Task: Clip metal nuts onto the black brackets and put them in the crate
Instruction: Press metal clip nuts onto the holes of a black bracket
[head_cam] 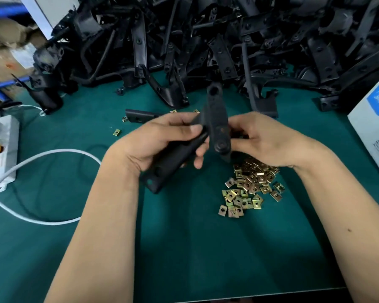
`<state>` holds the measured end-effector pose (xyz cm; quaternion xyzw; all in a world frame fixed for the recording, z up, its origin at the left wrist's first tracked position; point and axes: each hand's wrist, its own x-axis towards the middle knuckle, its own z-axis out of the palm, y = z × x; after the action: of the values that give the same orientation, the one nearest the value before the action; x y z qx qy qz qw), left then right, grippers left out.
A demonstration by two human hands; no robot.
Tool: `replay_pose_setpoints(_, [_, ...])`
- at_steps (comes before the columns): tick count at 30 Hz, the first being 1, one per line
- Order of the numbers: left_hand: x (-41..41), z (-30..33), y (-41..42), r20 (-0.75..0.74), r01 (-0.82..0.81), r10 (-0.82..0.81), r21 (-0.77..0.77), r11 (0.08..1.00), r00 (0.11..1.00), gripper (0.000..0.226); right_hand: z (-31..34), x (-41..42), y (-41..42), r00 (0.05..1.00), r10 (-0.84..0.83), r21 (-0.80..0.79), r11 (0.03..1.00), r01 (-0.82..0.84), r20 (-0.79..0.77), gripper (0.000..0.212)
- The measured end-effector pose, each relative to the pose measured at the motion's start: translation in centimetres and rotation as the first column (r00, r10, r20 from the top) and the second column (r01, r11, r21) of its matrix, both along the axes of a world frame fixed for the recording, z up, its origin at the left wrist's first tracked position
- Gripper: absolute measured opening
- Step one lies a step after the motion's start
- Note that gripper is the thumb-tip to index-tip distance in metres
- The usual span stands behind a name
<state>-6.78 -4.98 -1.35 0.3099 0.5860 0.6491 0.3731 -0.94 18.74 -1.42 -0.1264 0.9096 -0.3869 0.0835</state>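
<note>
Two bare hands hold one black bracket (216, 125) up over the green surface (195, 248). The left hand (162, 141) has its fingers and thumb curled round the long lower arm of the bracket, so its grip is closed on that part. The right hand (260, 138) is on the other side, with its fingers curled in against the upright part of the bracket. Its fingertips are hidden behind the black plastic, so I cannot tell if it also pinches a nut there. The bracket is bent like a corner, with one arm pointing up and away and the other pointing down toward the left wrist. Just below the right hand lies a pile of small gold metal nuts (249, 184) on the surface. One lone nut (116, 132) sits off to the left, well apart from the pile. Behind the hands is a big heap of black brackets (206, 40) that fills the far side of the surface. A white cable (53, 154) curls across the left side. A white box with a blue label (374, 127) stands at the right edge. The picture is a bit blurry around the hands.
</note>
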Motion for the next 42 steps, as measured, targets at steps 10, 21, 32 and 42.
replay_pose_setpoints(10, [-1.6,-0.9,0.9,-0.217,-0.299,0.244,-0.277,0.913,0.945,0.052,-2.0,-1.0,-0.2,0.911,-0.398,-0.609,0.698,0.377,0.108,0.016])
replay_pose_setpoints(21, [-1.5,-1.6,1.4,-0.291,-0.336,0.272,-0.201,0.920,0.917,0.060,-1.4,-0.6,-1.1,0.931,-0.336,-0.648,0.679,0.345,0.143,0.012])
replay_pose_setpoints(32, [-1.9,-2.4,1.4,-0.339,-0.389,0.323,-0.149,0.909,0.884,0.064,-1.6,-0.5,-1.3,0.919,-0.360,-0.693,0.622,0.365,0.160,0.007])
replay_pose_setpoints(42, [-2.3,-3.0,1.8,-0.412,-0.405,0.332,-0.102,0.909,0.849,0.064,-1.4,-0.5,-1.2,0.916,-0.355,-0.673,0.632,0.384,0.189,0.009])
